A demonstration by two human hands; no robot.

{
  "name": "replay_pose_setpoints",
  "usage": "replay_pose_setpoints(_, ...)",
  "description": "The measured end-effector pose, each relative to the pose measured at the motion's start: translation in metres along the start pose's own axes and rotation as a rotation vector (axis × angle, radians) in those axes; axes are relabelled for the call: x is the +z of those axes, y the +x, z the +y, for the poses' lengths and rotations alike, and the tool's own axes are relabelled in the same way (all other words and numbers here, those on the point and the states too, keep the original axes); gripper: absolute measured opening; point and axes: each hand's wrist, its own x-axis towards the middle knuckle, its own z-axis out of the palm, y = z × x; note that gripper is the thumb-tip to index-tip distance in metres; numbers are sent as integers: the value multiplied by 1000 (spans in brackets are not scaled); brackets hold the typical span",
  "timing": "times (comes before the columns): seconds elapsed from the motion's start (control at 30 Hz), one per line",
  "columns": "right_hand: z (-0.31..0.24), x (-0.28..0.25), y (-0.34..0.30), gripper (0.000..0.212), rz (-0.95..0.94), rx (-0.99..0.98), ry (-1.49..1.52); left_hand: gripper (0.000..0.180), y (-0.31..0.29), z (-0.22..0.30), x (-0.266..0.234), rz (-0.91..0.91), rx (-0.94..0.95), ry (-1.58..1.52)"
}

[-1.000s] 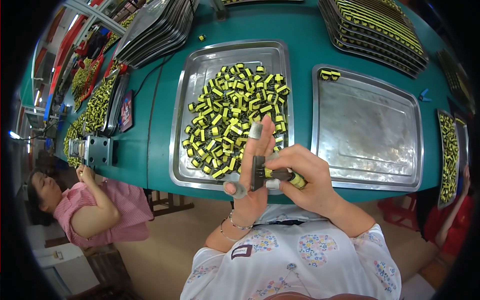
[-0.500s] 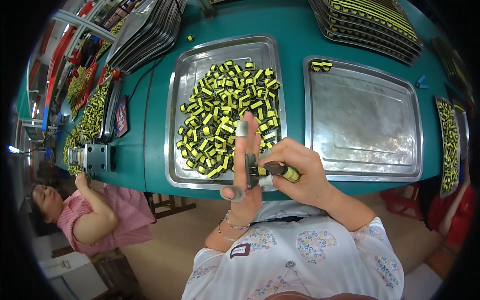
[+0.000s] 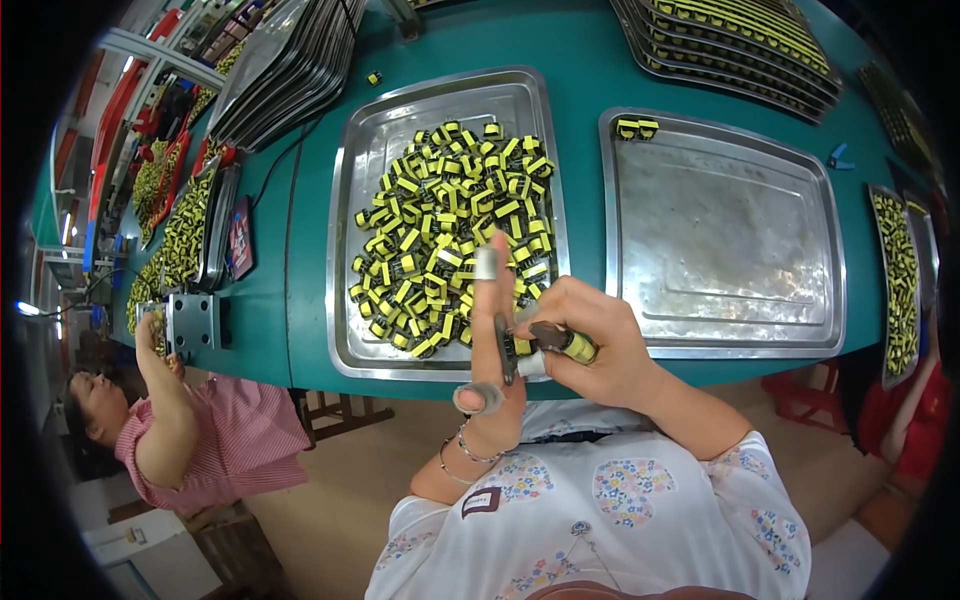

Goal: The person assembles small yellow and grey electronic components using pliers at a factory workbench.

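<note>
My left hand [image 3: 492,330] is raised over the near edge of the left tray, fingers stretched straight, with wraps on the index finger and thumb. Against its palm stands a narrow dark component [image 3: 507,348] with small pins; what grips its far side is hidden. Close beside it, my right hand [image 3: 600,335] is closed, thumb and fingers pinching a dark-and-yellow transformer [image 3: 575,346]. The right thumb also carries a pale wrap. Behind my hands, the left metal tray [image 3: 345,220] holds a loose heap of small yellow-and-black transformers [image 3: 440,220].
At right, a second metal tray [image 3: 720,240] has a few transformers [image 3: 637,129] at its far-left corner. Stacked filled trays [image 3: 740,60] stand behind it, stacked metal trays [image 3: 290,75] at back left. A small blue tool [image 3: 840,158] lies at right. A co-worker [image 3: 190,430] sits at left.
My left hand has turned slightly, and the dark component now appears more edge-on. My right hand keeps its pinch nearly in place. The co-worker's arm has risen toward the metal block.
</note>
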Motion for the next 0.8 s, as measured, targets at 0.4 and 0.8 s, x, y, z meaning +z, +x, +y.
replay_pose_setpoints(0.4,-6,8,-7,30,87,-2,-12,98,-4,9,7,-17,96,201)
replay_pose_setpoints(0.8,7,6,-17,20,60,234,428,79,9,26,-15,-366,200,213)
